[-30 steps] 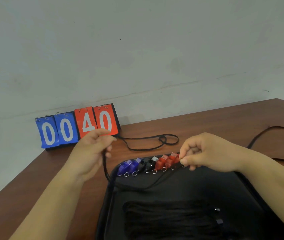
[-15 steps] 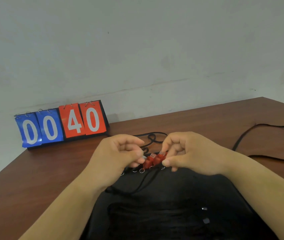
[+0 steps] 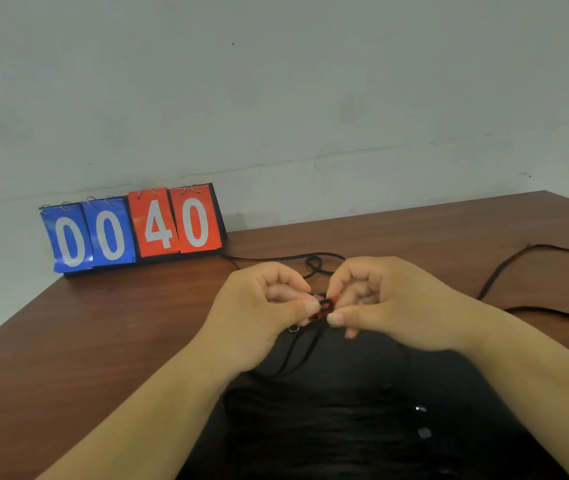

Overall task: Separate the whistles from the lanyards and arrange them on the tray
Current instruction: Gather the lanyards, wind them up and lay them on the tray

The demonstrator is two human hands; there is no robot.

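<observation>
- my left hand (image 3: 259, 306) and right hand (image 3: 390, 303) both pinch, thumb against fingers, the small red plastic whistle (image 3: 317, 317), just above the far edge of the black tray (image 3: 362, 358).
- the thin black cord lanyard (image 3: 305, 351) hangs limp from it.
- i judge the whistle light, stiff and a little slippery: better to hold its body.

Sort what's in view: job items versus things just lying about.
Job:
red whistle, pinched by right hand
black lanyard, pinched by left hand
black tray
loose lanyard behind the hands

Lying about:
flip scoreboard
table
</observation>
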